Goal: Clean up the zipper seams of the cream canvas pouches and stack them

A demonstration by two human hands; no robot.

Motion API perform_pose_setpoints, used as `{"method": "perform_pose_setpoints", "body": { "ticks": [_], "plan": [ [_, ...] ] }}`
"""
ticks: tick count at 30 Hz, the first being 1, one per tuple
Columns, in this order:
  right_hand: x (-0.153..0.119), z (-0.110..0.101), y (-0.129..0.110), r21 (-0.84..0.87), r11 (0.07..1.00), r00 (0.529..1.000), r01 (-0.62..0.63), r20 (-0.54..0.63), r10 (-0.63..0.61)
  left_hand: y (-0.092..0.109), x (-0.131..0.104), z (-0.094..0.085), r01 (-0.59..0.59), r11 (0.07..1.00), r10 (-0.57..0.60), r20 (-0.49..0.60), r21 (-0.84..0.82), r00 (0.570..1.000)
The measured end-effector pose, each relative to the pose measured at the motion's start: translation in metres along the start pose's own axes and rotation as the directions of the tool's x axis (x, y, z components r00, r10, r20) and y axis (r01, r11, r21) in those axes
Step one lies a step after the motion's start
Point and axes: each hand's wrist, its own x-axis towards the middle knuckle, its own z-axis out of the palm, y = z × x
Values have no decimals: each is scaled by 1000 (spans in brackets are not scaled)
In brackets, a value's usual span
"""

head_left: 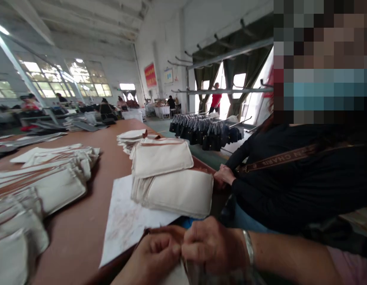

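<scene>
the left hand (156,251) was closed, thumb and fingers pinching the edge of a pale piece (175,276) with brown trim (168,229). the right hand (211,245) was curled into a near fist against it, knuckles up, and gripped the same edge; its fingertips were hidden. a pale bracelet (248,248) circled that wrist. the held piece was low in the view, at the near edge of the brown table (73,221); most of it was covered by the hands or cut off by the bottom edge, so its full shape could not be told.

just beyond the hands, a stack of pale pouches (180,192) lay partly on a white sheet (119,217) and hid part of it. the marks on the sheet were too blurred to read. a bit of blue (188,222) showed between the stack and the right hand, too little to identify. the pile of pouches (61,192) on the left ran out of view.

on the right stood a co-worker in a black top (278,194), cut off by the edge, with hands (224,176) together near the table. farther off, dark bags (205,134) hung crowded together, their outlines merging.
</scene>
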Motion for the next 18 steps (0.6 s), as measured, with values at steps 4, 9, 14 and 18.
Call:
{"method": "perform_pose_setpoints", "body": {
  "ticks": [4, 9, 14, 18],
  "plan": [
    [2, -12, -18, 310, 945, 982, -109, -112, 150, 24, -21, 12, -42, 990, 48, -41, 137, 998],
    [19, -35, -23, 619, 579, 836, -531, 270, 478, 37, -35, 11, -48, 961, 67, -60, 272, 996],
    [31, -41, -20, 592, 514, 783, -622, 459, 419, 41, -38, 18, -97, 953, 125, -82, 288, 989],
    [30, -30, -21, 602, 621, 865, -501, 332, 377, 33, -37, 22, -91, 989, 102, -98, 118, 990]
  ]
}}
